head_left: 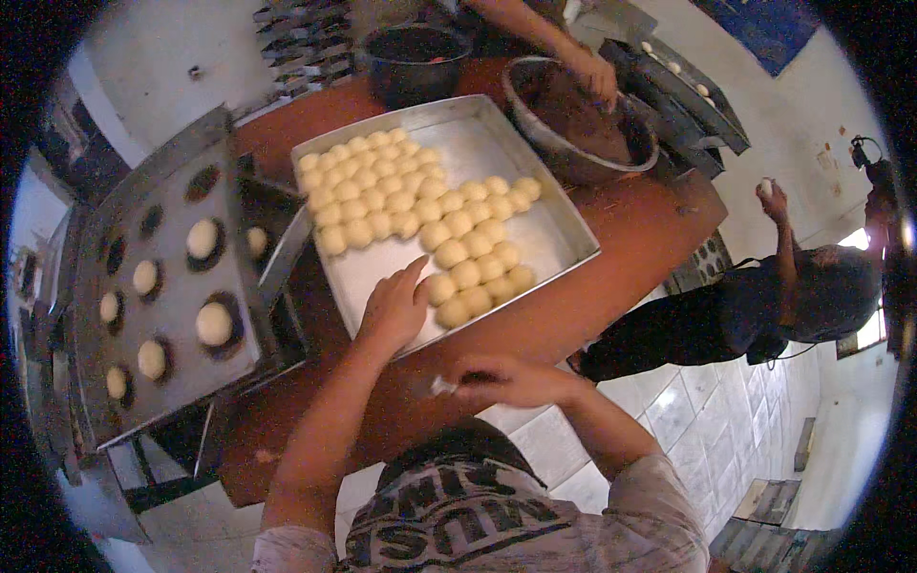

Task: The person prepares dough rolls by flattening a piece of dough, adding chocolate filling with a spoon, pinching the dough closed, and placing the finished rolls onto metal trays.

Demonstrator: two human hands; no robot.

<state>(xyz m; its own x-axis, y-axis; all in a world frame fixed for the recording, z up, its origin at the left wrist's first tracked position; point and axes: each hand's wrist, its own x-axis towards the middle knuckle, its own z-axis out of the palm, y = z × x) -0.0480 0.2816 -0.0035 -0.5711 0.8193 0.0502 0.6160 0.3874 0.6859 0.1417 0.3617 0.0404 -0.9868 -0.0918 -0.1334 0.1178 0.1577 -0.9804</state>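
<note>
**Dough balls [373,199] are crowding much of a tray, while a nearby pan is standing two-thirds loaded**

Many balls are sitting at 12 o'clock in the square metal tray [468,143], packed in a broad block toward its 10 o'clock and a smaller group toward its 4 o'clock. Bare metal is showing at the tray's 1, 3 and 8 o'clock.

At 9 o'clock, the dark pan [181,387] is holding six balls in its round wells; three wells, between its 10 and 1 o'clock, are lying bare. By that count, its filling is looking about two-thirds done, with three wells left.

The left hand [392,310] is hovering over the tray's 7 o'clock, fingers loosely extended beside the nearest balls, gripping nothing visible. The right hand [506,380] is hanging at 5 o'clock by the table's [549,320] near edge; it is blurring around a pale shape [442,385], so I cannot tell its grip.
</note>
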